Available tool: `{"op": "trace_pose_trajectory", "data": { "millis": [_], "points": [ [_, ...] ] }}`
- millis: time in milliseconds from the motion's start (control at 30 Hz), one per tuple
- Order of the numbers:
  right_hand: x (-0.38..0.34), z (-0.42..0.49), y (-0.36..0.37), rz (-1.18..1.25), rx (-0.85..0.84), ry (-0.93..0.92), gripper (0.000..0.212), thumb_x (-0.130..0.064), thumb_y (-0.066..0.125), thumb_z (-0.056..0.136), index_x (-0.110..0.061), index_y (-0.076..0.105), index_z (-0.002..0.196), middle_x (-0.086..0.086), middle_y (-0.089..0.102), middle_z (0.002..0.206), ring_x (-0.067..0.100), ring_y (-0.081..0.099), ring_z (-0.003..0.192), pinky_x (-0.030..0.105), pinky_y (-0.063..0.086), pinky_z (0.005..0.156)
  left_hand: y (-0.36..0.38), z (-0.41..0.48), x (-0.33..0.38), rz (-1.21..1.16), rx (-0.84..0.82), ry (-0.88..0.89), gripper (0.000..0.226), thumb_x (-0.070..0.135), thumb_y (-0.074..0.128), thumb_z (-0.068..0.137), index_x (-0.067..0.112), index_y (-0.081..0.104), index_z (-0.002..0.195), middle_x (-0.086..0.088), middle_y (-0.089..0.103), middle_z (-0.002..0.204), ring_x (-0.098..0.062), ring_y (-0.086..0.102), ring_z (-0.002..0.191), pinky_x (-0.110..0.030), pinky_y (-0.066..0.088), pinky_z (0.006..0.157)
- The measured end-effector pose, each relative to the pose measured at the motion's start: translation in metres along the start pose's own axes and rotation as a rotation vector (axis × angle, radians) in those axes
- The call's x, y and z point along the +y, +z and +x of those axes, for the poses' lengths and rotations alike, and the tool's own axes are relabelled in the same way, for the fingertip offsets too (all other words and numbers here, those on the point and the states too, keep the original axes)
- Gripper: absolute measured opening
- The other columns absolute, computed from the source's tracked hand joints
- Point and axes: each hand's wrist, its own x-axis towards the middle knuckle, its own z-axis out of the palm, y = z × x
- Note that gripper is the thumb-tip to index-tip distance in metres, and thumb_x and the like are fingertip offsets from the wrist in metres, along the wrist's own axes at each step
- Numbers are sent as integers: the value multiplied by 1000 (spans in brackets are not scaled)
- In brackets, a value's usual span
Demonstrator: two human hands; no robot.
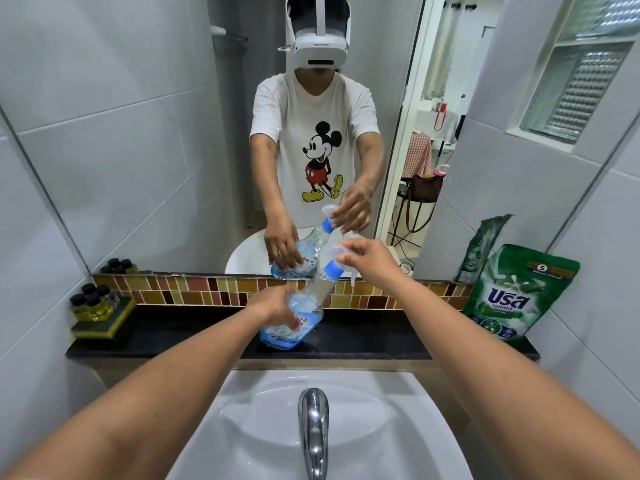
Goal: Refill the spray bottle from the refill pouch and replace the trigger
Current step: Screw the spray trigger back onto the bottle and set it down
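A clear spray bottle (301, 317) with a little blue liquid and a blue label stands tilted to the right on the black shelf (363, 337). My left hand (275, 304) grips its body. My right hand (367, 263) holds the white trigger head (341, 254) above the blue collar (334, 270) at the bottle's neck. A green refill pouch (516, 296) stands upright at the shelf's right end, against the wall.
A yellow-green sponge (104, 320) with several small dark-capped bottles (91, 299) on it sits at the shelf's left end. Below the shelf are a white basin (242, 427) and chrome tap (313, 427). The mirror (138, 133) behind reflects the person and bottle.
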Motion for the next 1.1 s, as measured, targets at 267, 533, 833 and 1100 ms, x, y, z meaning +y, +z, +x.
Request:
{"op": "trace_pose_trajectory", "data": {
  "millis": [267,533,833,1100],
  "points": [
    [2,7,7,43,38,23,37,-17,74,88,-8,70,123,4,73,118,20,65,112,38,49,104,3,-2,-1,3,44,-2,95,35,88,69,28,40,150,0,60,140,-23,59,122,-34,52,87],
    [-7,7,11,4,34,3,40,-20,73,89,-9,68,127,5,70,123,19,63,114,30,48,97,4,-3,-3,-15,67,-6,98,35,88,70,25,36,153,-1,56,144,-24,57,126,-36,51,92],
    [-11,-4,29,68,79,-34,73,-36,81,79,-27,47,142,2,57,120,17,56,108,33,50,90,-1,-13,-23,-200,24,-10,77,22,91,66,26,54,133,0,68,125,-21,64,108,-36,54,87],
    [16,-25,68,48,-96,169,88,-30,87,74,-20,40,148,5,58,120,20,59,110,36,51,95,2,-18,-57,-385,38,-2,67,7,89,66,23,59,124,2,68,116,-21,64,112,-43,53,100]
  ]
}}
